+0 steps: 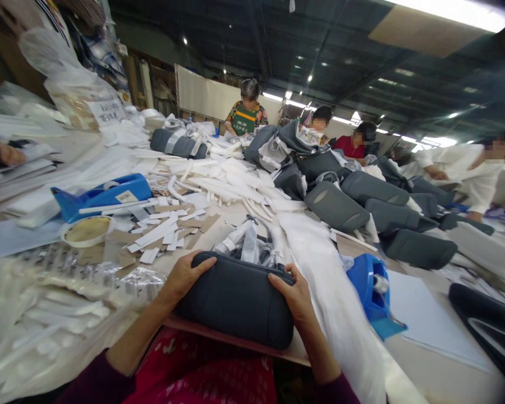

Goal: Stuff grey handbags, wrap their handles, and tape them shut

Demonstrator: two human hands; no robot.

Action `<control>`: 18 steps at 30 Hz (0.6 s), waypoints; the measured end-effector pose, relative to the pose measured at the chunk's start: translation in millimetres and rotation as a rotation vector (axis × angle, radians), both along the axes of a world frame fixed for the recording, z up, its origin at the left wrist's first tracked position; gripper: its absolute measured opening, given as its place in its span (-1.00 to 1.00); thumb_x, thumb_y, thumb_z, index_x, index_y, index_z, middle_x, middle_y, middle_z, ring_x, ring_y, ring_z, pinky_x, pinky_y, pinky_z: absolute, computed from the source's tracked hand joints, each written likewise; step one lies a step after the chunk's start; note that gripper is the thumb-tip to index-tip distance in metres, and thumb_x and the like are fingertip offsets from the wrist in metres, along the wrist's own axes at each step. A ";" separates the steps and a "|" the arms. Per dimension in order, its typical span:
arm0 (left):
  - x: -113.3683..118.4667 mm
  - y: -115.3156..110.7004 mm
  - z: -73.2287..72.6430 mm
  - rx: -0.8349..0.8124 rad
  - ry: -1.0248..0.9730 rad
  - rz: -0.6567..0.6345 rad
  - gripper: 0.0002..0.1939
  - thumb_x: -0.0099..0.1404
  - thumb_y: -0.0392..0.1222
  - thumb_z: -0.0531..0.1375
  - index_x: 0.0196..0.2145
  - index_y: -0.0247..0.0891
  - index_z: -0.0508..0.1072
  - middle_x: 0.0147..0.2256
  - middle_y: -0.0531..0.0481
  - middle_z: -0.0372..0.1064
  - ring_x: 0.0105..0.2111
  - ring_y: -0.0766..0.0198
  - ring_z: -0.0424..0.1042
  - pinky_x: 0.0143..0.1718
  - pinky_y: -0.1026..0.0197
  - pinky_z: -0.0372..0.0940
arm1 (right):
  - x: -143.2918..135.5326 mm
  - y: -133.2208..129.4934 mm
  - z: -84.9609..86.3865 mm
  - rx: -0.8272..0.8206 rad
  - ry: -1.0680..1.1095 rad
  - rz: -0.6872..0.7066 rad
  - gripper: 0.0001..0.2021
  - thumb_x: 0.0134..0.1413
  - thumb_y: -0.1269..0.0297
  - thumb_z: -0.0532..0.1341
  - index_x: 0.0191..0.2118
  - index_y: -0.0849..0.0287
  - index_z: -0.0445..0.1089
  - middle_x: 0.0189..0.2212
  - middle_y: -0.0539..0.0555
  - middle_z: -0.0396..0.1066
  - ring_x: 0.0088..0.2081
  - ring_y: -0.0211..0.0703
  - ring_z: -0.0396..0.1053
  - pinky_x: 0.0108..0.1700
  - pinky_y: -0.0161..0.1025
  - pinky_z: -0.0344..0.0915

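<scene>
At the near left lies a clear plastic bag (46,331) with white pieces in it. Farther back on the desk (431,367) are a blue tape dispenser (109,193), a tape roll (86,231) just beside it, and scattered card strips (164,231). At the near middle is an open dark grey case (235,297), with plastic-wrapped items (250,244) rising from its top. The left hand (186,276) grasps its upper left corner, thumb on the front; the right hand (293,292) grips the upper right rim, thumb in front too. Right of the case runs a long white sheet (320,264); beyond it are piled grey cases (336,207), then a second blue dispenser (367,286) beside white paper (433,320). People work at the far side.
</scene>
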State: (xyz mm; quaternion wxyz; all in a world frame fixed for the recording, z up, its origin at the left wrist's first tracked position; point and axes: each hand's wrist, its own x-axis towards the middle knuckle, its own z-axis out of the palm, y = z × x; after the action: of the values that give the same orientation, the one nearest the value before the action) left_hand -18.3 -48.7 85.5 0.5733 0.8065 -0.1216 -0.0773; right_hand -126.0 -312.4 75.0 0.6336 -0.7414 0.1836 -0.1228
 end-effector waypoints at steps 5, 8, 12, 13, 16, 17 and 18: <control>-4.9 -4.6 -2.0 0.231 -0.121 0.049 -0.62 0.22 0.19 0.14 -0.37 -0.21 0.40 -0.42 0.03 0.40 -0.33 0.12 0.39 -0.23 0.18 0.21 | -0.4 -4.0 -9.9 -0.236 0.044 -0.035 -0.58 -0.11 -0.09 0.32 -0.48 0.13 0.19 -0.57 -0.09 0.13 -0.47 -0.22 0.14 -0.45 -0.31 0.08; -7.4 -5.2 -0.6 0.313 -0.106 0.042 -0.64 0.26 0.19 0.10 -0.29 -0.18 0.36 -0.41 0.04 0.38 -0.33 0.10 0.40 -0.24 0.16 0.22 | 0.8 -3.1 -11.1 -0.264 0.054 -0.038 -0.57 -0.10 -0.11 0.31 -0.50 0.13 0.18 -0.57 -0.09 0.11 -0.46 -0.21 0.13 -0.44 -0.31 0.05; -11.4 -8.0 0.6 0.467 -0.327 0.052 -0.66 0.35 0.04 0.05 -0.05 -0.22 0.32 -0.18 -0.12 0.39 -0.14 -0.01 0.38 -0.11 0.03 0.26 | 2.5 -1.5 -9.6 -0.292 0.031 -0.042 -0.57 -0.10 -0.09 0.30 -0.52 0.13 0.15 -0.59 -0.11 0.08 -0.47 -0.23 0.12 -0.44 -0.31 0.03; -13.0 -10.4 0.7 0.529 -0.463 0.076 -0.68 0.36 -0.04 0.06 -0.01 -0.24 0.33 -0.11 -0.18 0.35 -0.08 -0.05 0.34 -0.06 -0.03 0.23 | 2.7 -1.4 -9.2 -0.295 0.020 -0.042 -0.57 -0.10 -0.09 0.30 -0.53 0.13 0.15 -0.59 -0.11 0.08 -0.48 -0.23 0.11 -0.44 -0.31 0.03; -18.9 -23.6 0.0 0.635 -0.897 -0.052 -0.63 0.31 -0.38 0.01 0.05 -0.28 0.35 0.00 -0.24 0.29 0.03 -0.06 0.23 0.07 -0.11 0.15 | 3.1 -1.2 -8.6 -0.295 0.002 -0.038 -0.57 -0.10 -0.10 0.30 -0.53 0.13 0.16 -0.60 -0.11 0.08 -0.49 -0.23 0.11 -0.44 -0.31 0.03; -20.8 -29.7 -0.6 0.630 -1.003 -0.180 -0.56 0.27 -0.47 -0.02 0.07 -0.29 0.35 0.02 -0.22 0.29 0.05 -0.02 0.22 0.10 -0.07 0.14 | 3.3 -1.2 -8.5 -0.300 0.000 -0.036 -0.57 -0.10 -0.11 0.30 -0.52 0.13 0.16 -0.60 -0.11 0.08 -0.49 -0.23 0.11 -0.44 -0.31 0.03; -22.5 -36.3 -1.4 0.613 -1.078 -0.312 -0.51 0.24 -0.53 -0.04 0.08 -0.32 0.34 0.02 -0.21 0.29 0.06 0.02 0.21 0.12 -0.02 0.14 | 3.4 -1.2 -8.4 -0.309 0.000 -0.035 -0.57 -0.10 -0.11 0.30 -0.53 0.13 0.16 -0.60 -0.12 0.08 -0.49 -0.23 0.11 -0.44 -0.31 0.03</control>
State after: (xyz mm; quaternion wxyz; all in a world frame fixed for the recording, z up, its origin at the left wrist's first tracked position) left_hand -40.9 -84.9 84.1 0.1572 0.8324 -0.4812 0.2254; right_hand -122.6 -313.6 66.5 0.5100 -0.8267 0.1754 -0.1607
